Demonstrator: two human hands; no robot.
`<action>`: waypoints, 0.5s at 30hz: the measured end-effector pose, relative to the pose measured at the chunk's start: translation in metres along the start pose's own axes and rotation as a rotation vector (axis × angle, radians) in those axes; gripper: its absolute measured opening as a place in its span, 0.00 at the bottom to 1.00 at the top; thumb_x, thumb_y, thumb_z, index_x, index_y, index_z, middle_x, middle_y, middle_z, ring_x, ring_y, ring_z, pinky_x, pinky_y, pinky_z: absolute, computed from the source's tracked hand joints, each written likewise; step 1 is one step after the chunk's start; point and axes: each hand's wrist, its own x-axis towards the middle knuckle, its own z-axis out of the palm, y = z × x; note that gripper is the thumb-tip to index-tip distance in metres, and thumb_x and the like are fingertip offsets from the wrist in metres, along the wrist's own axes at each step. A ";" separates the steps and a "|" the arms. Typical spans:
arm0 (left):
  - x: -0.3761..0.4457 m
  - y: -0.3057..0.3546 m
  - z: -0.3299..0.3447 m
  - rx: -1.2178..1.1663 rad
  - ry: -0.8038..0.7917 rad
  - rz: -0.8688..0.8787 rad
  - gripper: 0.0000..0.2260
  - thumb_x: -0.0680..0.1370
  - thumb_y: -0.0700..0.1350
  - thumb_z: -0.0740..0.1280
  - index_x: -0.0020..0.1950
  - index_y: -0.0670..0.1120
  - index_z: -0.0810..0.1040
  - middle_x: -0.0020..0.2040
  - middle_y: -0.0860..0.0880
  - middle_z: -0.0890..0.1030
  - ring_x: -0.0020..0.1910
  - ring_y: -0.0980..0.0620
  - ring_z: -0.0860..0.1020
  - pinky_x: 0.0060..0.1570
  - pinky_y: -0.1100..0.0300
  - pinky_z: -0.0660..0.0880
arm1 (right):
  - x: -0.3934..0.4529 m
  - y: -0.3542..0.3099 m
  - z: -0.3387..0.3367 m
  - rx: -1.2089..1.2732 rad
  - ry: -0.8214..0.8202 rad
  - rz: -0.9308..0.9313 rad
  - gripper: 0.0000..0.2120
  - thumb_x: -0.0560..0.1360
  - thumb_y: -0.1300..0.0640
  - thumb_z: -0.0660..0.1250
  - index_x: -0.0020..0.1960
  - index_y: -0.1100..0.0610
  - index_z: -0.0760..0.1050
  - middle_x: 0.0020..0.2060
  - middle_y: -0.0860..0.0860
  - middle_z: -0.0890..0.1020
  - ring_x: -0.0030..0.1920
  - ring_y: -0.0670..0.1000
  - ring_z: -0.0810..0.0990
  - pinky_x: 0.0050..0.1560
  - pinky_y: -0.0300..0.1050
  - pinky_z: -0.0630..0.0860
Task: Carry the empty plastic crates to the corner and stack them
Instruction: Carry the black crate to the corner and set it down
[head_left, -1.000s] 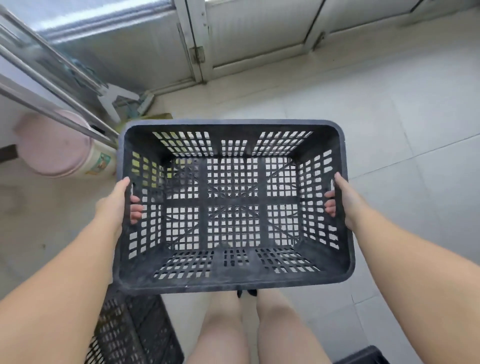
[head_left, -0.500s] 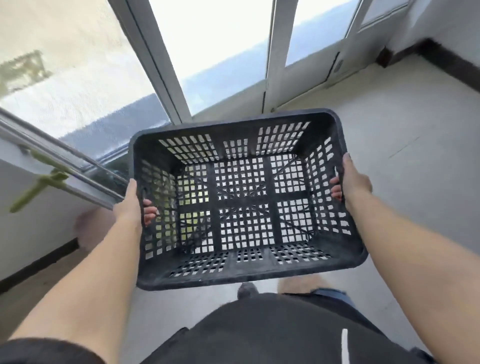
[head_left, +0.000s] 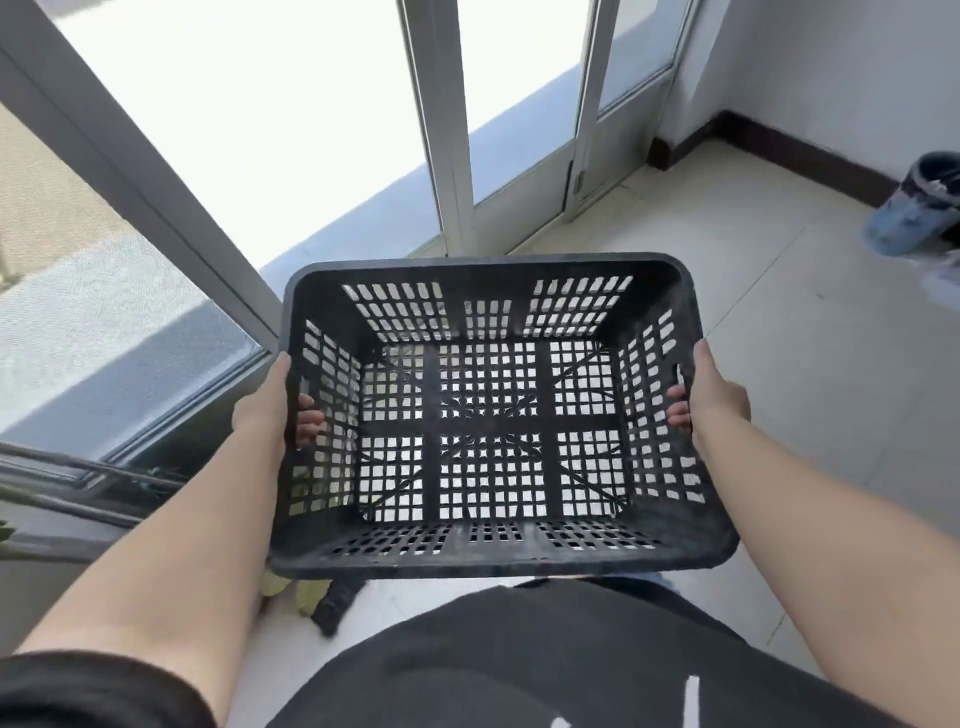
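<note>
I hold one empty black plastic crate (head_left: 493, 558) level in front of my body, above the floor. Its walls and bottom are perforated lattice, and the pale tiles show through. My left hand (head_left: 265, 410) grips the crate's left wall, with fingers poking through its handle slot. My right hand (head_left: 719, 397) grips the right wall the same way. No other crate is in view.
Tall glass windows with grey frames (head_left: 447, 156) run along the left and far side. The room's corner with a dark skirting board (head_left: 670, 150) lies far right. A blue bucket (head_left: 919, 208) stands by the right wall. Metal rails (head_left: 78, 483) cross at left. Pale floor tiles (head_left: 805, 338) stretch ahead.
The view has swung up and to the right as I carry the crate. The pink tub and the crate on the floor have left the view; the far corner and blue bucket have appeared.
</note>
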 end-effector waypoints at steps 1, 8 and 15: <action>0.001 0.009 0.012 0.011 -0.015 0.004 0.31 0.65 0.72 0.63 0.41 0.42 0.76 0.35 0.42 0.80 0.25 0.49 0.74 0.25 0.59 0.70 | 0.010 -0.007 -0.004 0.012 0.006 0.004 0.31 0.71 0.31 0.60 0.33 0.60 0.74 0.28 0.52 0.78 0.24 0.51 0.71 0.33 0.45 0.70; 0.005 0.065 0.098 0.045 -0.032 0.080 0.29 0.70 0.67 0.64 0.45 0.39 0.78 0.38 0.41 0.81 0.27 0.48 0.75 0.28 0.59 0.73 | 0.071 -0.053 -0.018 0.044 0.043 0.035 0.32 0.72 0.31 0.60 0.34 0.61 0.75 0.29 0.53 0.80 0.24 0.52 0.72 0.32 0.44 0.71; 0.043 0.128 0.184 0.168 -0.116 0.098 0.29 0.72 0.67 0.62 0.43 0.38 0.77 0.35 0.40 0.80 0.27 0.47 0.75 0.31 0.58 0.74 | 0.127 -0.093 -0.015 0.097 0.139 0.079 0.31 0.73 0.32 0.59 0.34 0.61 0.75 0.29 0.53 0.80 0.23 0.51 0.73 0.34 0.46 0.72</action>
